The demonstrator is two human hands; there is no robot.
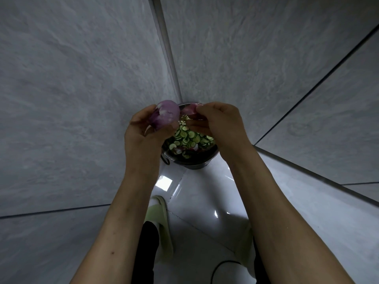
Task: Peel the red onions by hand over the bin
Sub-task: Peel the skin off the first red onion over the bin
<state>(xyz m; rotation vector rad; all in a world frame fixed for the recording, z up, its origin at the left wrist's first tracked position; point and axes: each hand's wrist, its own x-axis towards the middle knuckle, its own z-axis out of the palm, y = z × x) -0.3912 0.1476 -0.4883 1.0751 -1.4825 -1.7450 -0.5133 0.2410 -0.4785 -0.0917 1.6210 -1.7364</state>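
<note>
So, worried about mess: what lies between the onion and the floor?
In the head view, the bin sits below the onion, holding cucumber slices and red peel; the left hand grips the onion.

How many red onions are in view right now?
1: the red onion is held in the left hand above the bin. The right hand pinches only a peel. Others may be hidden.

- The left hand (143, 136) cups a red onion (165, 116), its purple flesh partly bared.
- Just to its right, the right hand (220, 124) pinches a strip of peel (189, 109) between fingertips.
- Below both hands sits a dark bin (192, 159), cucumber slices (190, 138) piled inside.
- Nearer the wrists, a green slipper (162, 220) rests on glossy white floor tiles (205, 201).
</note>
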